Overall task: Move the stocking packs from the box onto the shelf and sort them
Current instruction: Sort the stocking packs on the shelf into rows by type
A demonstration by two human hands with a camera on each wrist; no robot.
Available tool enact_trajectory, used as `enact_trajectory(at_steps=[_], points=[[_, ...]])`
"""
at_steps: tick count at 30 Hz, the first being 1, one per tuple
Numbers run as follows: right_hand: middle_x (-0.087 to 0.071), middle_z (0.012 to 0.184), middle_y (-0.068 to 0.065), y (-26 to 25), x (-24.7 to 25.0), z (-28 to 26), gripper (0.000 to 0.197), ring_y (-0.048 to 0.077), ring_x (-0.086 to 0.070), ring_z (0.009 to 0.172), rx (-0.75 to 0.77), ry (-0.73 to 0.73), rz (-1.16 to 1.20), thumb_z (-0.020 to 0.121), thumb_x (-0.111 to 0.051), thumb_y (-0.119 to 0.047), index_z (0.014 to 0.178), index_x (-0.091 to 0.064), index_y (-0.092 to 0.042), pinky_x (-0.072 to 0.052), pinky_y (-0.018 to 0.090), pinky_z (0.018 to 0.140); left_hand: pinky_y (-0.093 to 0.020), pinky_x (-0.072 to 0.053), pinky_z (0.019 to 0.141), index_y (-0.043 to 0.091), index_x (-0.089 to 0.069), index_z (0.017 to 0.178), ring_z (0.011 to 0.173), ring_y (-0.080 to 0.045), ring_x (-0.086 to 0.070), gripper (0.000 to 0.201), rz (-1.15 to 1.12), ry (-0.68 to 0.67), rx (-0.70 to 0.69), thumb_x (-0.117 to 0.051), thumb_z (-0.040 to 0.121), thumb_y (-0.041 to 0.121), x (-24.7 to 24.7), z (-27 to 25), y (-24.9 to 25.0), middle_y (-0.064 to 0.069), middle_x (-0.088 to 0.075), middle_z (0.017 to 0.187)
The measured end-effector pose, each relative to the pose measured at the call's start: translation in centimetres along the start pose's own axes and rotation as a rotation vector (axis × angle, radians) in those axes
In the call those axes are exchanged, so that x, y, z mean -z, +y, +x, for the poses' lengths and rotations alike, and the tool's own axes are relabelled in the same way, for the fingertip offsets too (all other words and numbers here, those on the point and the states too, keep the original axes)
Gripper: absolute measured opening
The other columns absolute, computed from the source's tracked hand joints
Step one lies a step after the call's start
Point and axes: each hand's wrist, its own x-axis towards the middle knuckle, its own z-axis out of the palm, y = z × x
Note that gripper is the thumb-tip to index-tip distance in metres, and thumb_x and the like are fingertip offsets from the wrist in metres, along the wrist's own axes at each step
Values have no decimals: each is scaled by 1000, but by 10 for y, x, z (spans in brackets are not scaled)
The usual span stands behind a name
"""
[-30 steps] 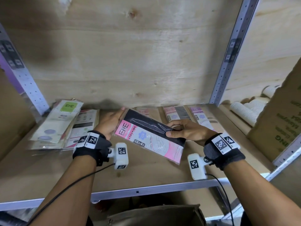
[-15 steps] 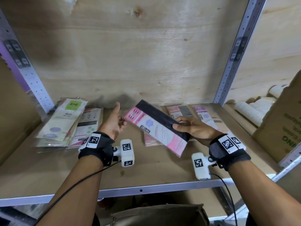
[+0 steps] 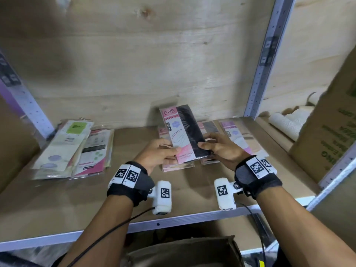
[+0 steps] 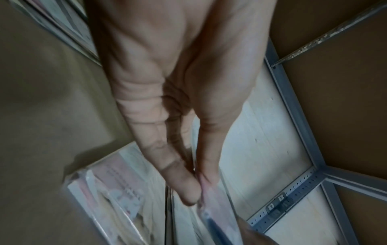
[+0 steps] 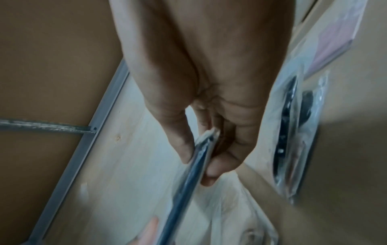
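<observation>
The stocking pack [image 3: 184, 134] stood lengthwise away from us, our left hand [image 3: 158, 155] and right hand [image 3: 221, 149] pinching its near corners above the shelf [image 3: 57, 199].

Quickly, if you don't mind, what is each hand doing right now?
Left hand: pinches the left edge of the pink-and-black stocking pack.
Right hand: grips the same pack's right edge.

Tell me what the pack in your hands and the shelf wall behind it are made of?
The pack looks like a glossy clear plastic sleeve over printed card; light glints along its edge. The back wall looks like bare, matte plywood, with grain and a knot.
</observation>
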Motion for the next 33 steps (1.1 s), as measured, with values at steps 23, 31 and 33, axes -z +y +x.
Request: enact_trajectory(at_steps=[23, 31, 33], points=[[-71, 112, 11, 2, 65, 16, 30, 25, -65, 105, -78, 376, -729, 81, -75, -12, 111, -70, -8, -52, 29, 90, -46, -62, 84, -14, -61, 113, 86, -35, -76, 42, 295, 113, 138, -81, 79, -1, -90, 66, 23, -28, -71, 111], [-70, 110, 15, 6, 63, 9, 30, 28, -64, 105, -109, 338, -765, 81, -75, -11, 109, -71, -4, -52, 29, 88, -45, -62, 84, -11, -62, 117, 89, -35, -76, 42, 357, 138, 176, -80, 80, 0, -96, 62, 19, -27, -70, 115], [-70, 113, 15, 6, 63, 8, 32, 28, -64, 107, -109, 340, -769, 81, -76, -12, 112, -71, -4, -51, 29, 90, -45, -61, 86, -10, -61, 118, 90, -34, -75, 44, 362, 137, 187, -80, 81, 2, -96, 62, 20, -26, -70, 115]])
